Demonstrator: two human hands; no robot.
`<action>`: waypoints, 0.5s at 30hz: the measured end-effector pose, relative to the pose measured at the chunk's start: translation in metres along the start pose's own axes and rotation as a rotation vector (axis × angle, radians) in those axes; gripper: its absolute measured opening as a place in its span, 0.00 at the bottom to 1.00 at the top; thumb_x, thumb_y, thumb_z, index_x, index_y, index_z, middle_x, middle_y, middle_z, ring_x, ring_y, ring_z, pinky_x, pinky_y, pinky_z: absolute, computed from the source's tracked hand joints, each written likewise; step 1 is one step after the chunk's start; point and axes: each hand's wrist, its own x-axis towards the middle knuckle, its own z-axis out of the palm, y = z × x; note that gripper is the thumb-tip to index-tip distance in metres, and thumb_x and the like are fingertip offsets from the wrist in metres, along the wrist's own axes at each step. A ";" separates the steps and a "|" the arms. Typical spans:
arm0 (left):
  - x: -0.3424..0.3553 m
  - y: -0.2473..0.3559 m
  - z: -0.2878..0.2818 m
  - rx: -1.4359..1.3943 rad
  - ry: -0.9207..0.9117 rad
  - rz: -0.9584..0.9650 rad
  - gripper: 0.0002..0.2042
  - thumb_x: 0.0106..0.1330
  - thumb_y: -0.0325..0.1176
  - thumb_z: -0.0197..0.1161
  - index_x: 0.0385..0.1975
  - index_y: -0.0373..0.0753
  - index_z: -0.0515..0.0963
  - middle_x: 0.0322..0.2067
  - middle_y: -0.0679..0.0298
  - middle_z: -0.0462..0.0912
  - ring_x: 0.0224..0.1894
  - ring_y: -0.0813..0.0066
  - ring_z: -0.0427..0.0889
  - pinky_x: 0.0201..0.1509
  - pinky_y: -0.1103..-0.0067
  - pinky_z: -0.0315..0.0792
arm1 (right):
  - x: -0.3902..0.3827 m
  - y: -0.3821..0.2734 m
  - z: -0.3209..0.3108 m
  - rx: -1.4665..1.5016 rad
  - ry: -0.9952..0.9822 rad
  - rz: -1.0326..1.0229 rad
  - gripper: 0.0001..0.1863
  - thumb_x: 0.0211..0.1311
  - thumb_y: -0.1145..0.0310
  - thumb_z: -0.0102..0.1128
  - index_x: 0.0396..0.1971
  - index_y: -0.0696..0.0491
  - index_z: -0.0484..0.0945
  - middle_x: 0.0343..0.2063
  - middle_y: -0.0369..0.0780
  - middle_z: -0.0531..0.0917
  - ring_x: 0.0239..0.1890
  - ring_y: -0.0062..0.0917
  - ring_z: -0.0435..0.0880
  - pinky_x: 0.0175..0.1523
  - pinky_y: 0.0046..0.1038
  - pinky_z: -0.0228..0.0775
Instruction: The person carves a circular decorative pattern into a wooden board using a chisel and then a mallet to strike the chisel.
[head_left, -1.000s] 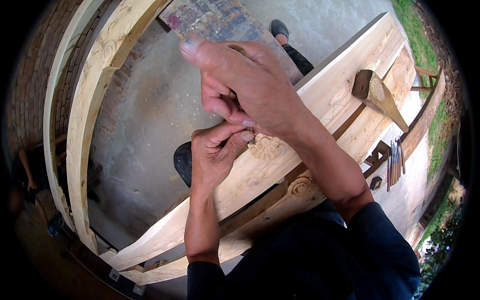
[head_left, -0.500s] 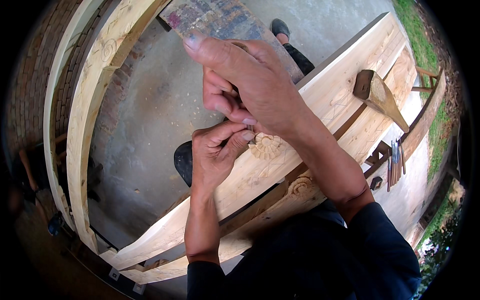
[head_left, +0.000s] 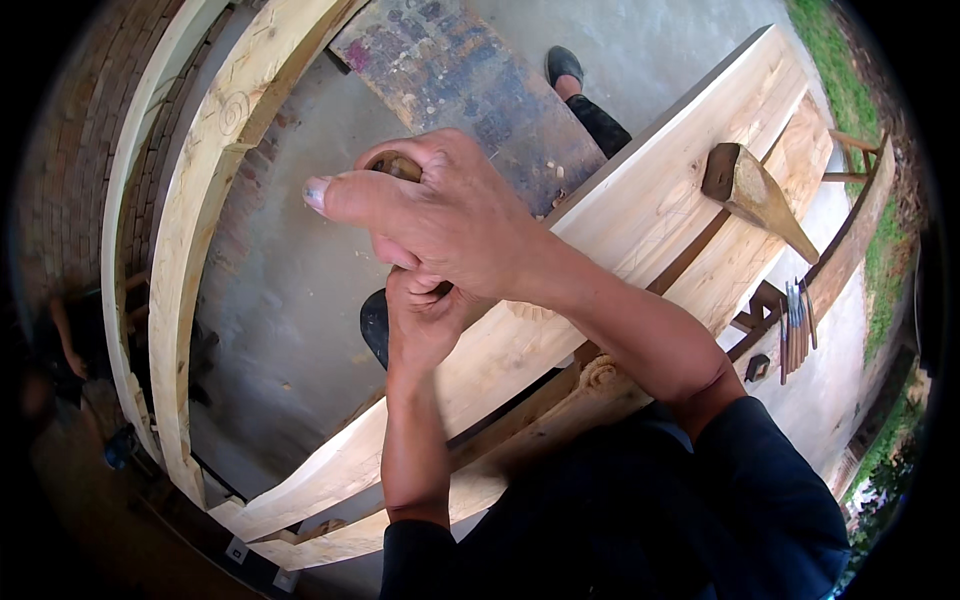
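Observation:
My right hand [head_left: 455,215] is wrapped round the brown wooden handle [head_left: 400,167] of a carving chisel, its thumb stretched across near the rounded end. Directly below, my left hand [head_left: 428,315] is closed about the lower part of the same tool; the blade is hidden behind the hands. Both hands are over the left edge of a long pale timber beam [head_left: 480,375]. A carved flower [head_left: 530,311] on that beam is mostly covered by my right forearm. Closer to my body, a second beam bears a carved scroll [head_left: 598,372].
A wooden mallet [head_left: 752,195] lies across the beams at right. Several slim chisels [head_left: 797,335] and a small black block [head_left: 757,367] are beyond them. Curved timbers [head_left: 190,250] stand at left. A paint-stained board [head_left: 460,75] and another person's foot [head_left: 565,68] are ahead.
My right hand has moved left and down, and its forearm now covers most of the carved flower. My left hand has shifted slightly down, and the chisel's handle end has come into view.

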 end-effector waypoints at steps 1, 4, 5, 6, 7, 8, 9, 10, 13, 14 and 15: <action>0.001 0.000 0.000 0.015 0.007 0.016 0.06 0.72 0.26 0.77 0.38 0.29 0.89 0.39 0.67 0.93 0.41 0.83 0.85 0.46 0.80 0.78 | -0.001 -0.010 -0.006 0.098 -0.039 0.144 0.25 0.75 0.55 0.64 0.21 0.57 0.79 0.11 0.31 0.70 0.17 0.12 0.68 0.25 0.22 0.63; 0.010 0.010 0.011 0.145 -0.065 0.052 0.06 0.69 0.21 0.76 0.43 0.33 0.91 0.34 0.66 0.93 0.34 0.77 0.86 0.44 0.78 0.79 | -0.010 -0.031 -0.033 0.282 0.009 0.523 0.22 0.74 0.57 0.65 0.24 0.59 0.81 0.12 0.32 0.71 0.18 0.11 0.71 0.26 0.23 0.66; 0.011 0.014 0.013 0.182 -0.093 0.045 0.06 0.69 0.21 0.76 0.43 0.33 0.91 0.34 0.66 0.93 0.34 0.76 0.85 0.44 0.78 0.79 | -0.011 -0.022 -0.030 0.077 0.041 0.226 0.22 0.73 0.56 0.66 0.24 0.59 0.81 0.11 0.33 0.72 0.18 0.13 0.71 0.26 0.23 0.66; 0.008 0.012 0.014 0.153 -0.074 0.030 0.06 0.67 0.22 0.78 0.43 0.33 0.91 0.33 0.65 0.93 0.35 0.75 0.87 0.45 0.77 0.79 | -0.012 -0.005 -0.026 -0.136 0.089 -0.070 0.23 0.73 0.55 0.67 0.24 0.60 0.82 0.11 0.34 0.72 0.17 0.15 0.71 0.26 0.23 0.66; 0.008 0.011 0.014 0.138 -0.040 0.033 0.04 0.68 0.21 0.76 0.39 0.32 0.91 0.33 0.68 0.92 0.36 0.77 0.86 0.45 0.78 0.79 | -0.004 0.008 -0.021 -0.352 0.127 -0.379 0.23 0.72 0.55 0.68 0.24 0.60 0.82 0.11 0.35 0.73 0.16 0.16 0.71 0.26 0.22 0.66; 0.006 0.010 0.013 0.123 -0.008 0.035 0.01 0.68 0.20 0.75 0.35 0.31 0.90 0.32 0.70 0.91 0.37 0.80 0.85 0.46 0.79 0.78 | -0.003 0.012 -0.019 -0.365 0.118 -0.416 0.23 0.71 0.55 0.70 0.24 0.59 0.82 0.11 0.36 0.73 0.16 0.18 0.71 0.26 0.23 0.66; 0.002 0.008 0.009 0.112 0.034 0.036 0.02 0.68 0.20 0.74 0.32 0.30 0.89 0.31 0.73 0.90 0.37 0.83 0.84 0.46 0.80 0.77 | 0.001 0.013 -0.015 -0.373 0.107 -0.456 0.23 0.71 0.55 0.71 0.24 0.59 0.82 0.11 0.36 0.74 0.15 0.20 0.71 0.26 0.24 0.66; 0.000 0.006 0.005 0.210 -0.015 0.120 0.06 0.70 0.22 0.71 0.44 0.31 0.88 0.40 0.69 0.90 0.42 0.83 0.85 0.50 0.80 0.78 | -0.002 0.004 -0.010 -0.182 0.052 -0.219 0.22 0.70 0.55 0.72 0.24 0.58 0.81 0.11 0.37 0.74 0.14 0.22 0.71 0.25 0.25 0.66; -0.021 0.023 0.028 0.368 0.263 0.035 0.16 0.69 0.25 0.76 0.55 0.31 0.85 0.42 0.61 0.91 0.45 0.76 0.88 0.53 0.78 0.80 | -0.022 -0.035 -0.012 0.071 -0.113 0.105 0.22 0.67 0.55 0.76 0.23 0.55 0.77 0.12 0.36 0.73 0.13 0.26 0.70 0.23 0.33 0.65; -0.027 0.036 0.037 0.334 0.327 -0.070 0.19 0.69 0.25 0.77 0.59 0.31 0.83 0.44 0.58 0.90 0.47 0.73 0.89 0.55 0.76 0.81 | -0.031 -0.052 -0.014 0.103 -0.168 0.158 0.23 0.66 0.55 0.77 0.22 0.54 0.76 0.12 0.35 0.72 0.12 0.27 0.70 0.23 0.35 0.65; -0.032 0.059 0.044 0.185 0.359 -0.290 0.21 0.71 0.26 0.75 0.63 0.31 0.80 0.49 0.56 0.88 0.50 0.69 0.89 0.58 0.75 0.81 | -0.043 -0.068 -0.009 0.077 -0.220 0.044 0.24 0.64 0.54 0.77 0.22 0.52 0.73 0.12 0.35 0.71 0.12 0.28 0.70 0.22 0.37 0.64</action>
